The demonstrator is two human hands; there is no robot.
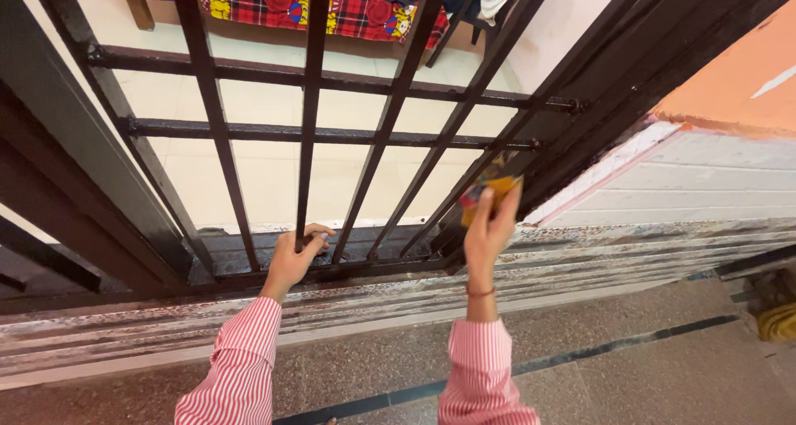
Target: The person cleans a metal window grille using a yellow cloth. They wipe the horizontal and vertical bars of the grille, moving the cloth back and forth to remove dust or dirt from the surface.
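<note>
The left hand [295, 259] is closed around the foot of one vertical bar of the dark metal gate [311, 102], seemingly to steady the grille. At about three o'clock from it, the right hand [489, 230] pinches a small yellow and orange pad [489, 194], perhaps a scrubber, against the base of a slanting bar near the gate frame, held flat as if to rub the metal. Both sleeves are striped red and white. Below runs a worn, paint-flecked stone threshold [580, 263], then speckled floor [647, 367]. Beyond the bars, at twelve o'clock, pale tiles lead to a bed with a red patterned cover [282, 2].
</note>
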